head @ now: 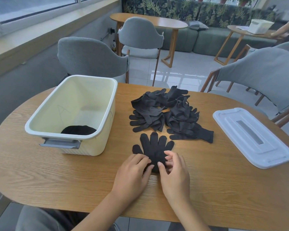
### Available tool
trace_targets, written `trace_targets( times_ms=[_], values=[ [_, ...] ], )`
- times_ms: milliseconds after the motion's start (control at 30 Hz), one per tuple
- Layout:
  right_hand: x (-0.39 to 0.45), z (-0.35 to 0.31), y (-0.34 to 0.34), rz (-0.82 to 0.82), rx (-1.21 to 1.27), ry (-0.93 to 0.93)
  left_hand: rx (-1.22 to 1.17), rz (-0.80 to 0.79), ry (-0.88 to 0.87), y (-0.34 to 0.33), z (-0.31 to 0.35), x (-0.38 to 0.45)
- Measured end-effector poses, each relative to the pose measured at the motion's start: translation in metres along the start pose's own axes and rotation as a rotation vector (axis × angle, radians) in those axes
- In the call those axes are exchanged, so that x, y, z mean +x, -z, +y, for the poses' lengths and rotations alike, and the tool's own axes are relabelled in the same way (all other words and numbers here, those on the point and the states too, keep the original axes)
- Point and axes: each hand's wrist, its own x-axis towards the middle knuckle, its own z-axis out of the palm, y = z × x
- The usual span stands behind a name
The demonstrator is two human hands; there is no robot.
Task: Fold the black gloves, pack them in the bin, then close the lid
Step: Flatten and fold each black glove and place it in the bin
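Note:
A black glove (153, 146) lies flat on the wooden table (57, 177), fingers pointing away from me. My left hand (133, 172) and my right hand (173, 172) both pinch its cuff end, which they partly hide. Behind it sits a loose pile of black gloves (167, 112). The cream bin (70, 117) stands open at the left with one folded black glove (78, 130) in its near end. The white lid (252, 136) lies flat on the table at the right.
Grey chairs (90, 57) stand around the far side of the table. Another table with a white bin (260, 25) is at the back right, where a person's arm shows. The table's near edge runs just below my wrists.

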Motion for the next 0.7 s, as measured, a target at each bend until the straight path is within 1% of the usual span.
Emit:
trace_targets(
  times_ms=[167,233,333,467,700],
  values=[
    [-0.012,0.003,-0.007,0.006,-0.308,0.262,-0.009,-0.089,-0.032,0.006,-0.002,-0.006],
    [-0.019,0.006,-0.011,-0.025,-0.409,0.306,-0.007,-0.114,-0.022,0.007,-0.005,-0.007],
    [-0.026,0.011,-0.014,-0.088,-0.502,0.307,-0.009,-0.144,-0.041,0.008,-0.010,-0.006],
    [-0.021,0.014,-0.012,-0.104,-0.510,0.320,-0.032,-0.165,-0.068,0.012,-0.014,0.001],
    [-0.010,0.017,-0.006,-0.126,-0.344,0.269,-0.080,-0.168,-0.062,0.013,-0.018,0.014]
  ],
)
